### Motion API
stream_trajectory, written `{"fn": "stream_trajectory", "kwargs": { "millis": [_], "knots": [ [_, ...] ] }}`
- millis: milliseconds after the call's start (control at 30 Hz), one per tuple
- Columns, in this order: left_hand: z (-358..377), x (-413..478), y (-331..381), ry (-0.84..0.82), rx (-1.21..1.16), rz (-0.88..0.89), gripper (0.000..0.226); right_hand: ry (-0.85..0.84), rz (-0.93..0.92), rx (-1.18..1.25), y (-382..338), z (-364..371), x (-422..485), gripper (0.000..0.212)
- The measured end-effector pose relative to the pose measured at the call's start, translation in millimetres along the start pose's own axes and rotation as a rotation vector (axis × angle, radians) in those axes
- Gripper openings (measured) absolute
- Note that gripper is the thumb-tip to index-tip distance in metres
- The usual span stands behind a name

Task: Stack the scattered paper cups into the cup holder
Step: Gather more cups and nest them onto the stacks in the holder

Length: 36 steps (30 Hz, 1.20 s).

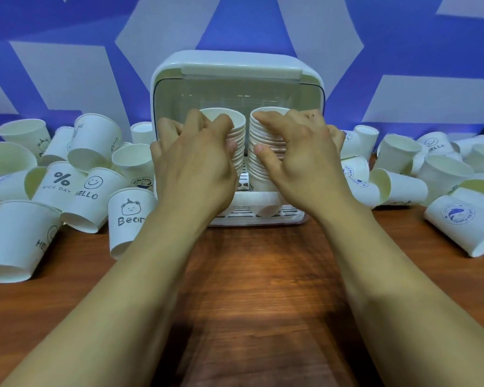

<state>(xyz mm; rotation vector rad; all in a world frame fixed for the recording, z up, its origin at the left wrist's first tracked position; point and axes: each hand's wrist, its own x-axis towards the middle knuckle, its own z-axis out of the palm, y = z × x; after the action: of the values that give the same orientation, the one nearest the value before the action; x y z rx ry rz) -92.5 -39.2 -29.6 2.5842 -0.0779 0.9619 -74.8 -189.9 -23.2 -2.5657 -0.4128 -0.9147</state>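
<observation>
A white box-shaped cup holder stands at the middle back of the wooden table, its front lid lifted. Inside it two tall stacks of nested paper cups stand side by side on the slatted tray. My left hand is wrapped around the left stack. My right hand grips the right stack, fingers over its rim. Both hands hide most of each stack. Loose white paper cups lie scattered on both sides, among them a "Bear" cup and a "HELLO" cup.
A heap of printed cups covers the table's left part and another heap the right part. Bare wooden table stretches in front of the holder. A blue and white patterned wall rises right behind.
</observation>
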Motion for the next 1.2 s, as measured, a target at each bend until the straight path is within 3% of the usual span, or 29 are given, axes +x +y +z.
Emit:
{"fn": "stream_trajectory", "kwargs": {
  "millis": [267,367,433,633,800,967,1067,1200],
  "knots": [
    [-7.9,-0.4,2.3,0.002,0.053,-0.002,0.014,0.004,-0.015,0.003,-0.5,-2.3,-0.3,0.038],
    [-9.0,-0.2,3.0,0.000,0.069,0.004,0.005,-0.005,-0.022,-0.002,-4.0,-5.8,-1.8,0.045],
    [-9.9,0.5,4.8,-0.001,0.068,0.000,0.015,0.005,-0.027,0.006,-7.9,-10.7,-1.7,0.050],
    [-24.4,-1.3,24.4,0.086,0.037,0.014,0.032,0.210,0.028,0.171,-3.4,-41.1,-22.0,0.045],
    [-26.7,-19.6,61.3,0.174,-0.227,0.150,0.030,0.270,0.102,0.107,56.2,-73.1,-75.4,0.035],
    [1.1,-66.4,105.2,-0.090,-0.444,0.290,0.022,0.303,0.380,0.035,129.2,-95.0,-130.2,0.028],
    [28.2,-92.9,126.4,-0.300,-0.498,0.228,0.024,0.306,0.588,0.068,155.4,-97.8,-140.8,0.026],
    [66.1,-93.4,145.3,-0.443,-0.503,0.069,0.025,0.276,0.604,0.025,164.1,-96.1,-138.8,0.028]
  ]
}}
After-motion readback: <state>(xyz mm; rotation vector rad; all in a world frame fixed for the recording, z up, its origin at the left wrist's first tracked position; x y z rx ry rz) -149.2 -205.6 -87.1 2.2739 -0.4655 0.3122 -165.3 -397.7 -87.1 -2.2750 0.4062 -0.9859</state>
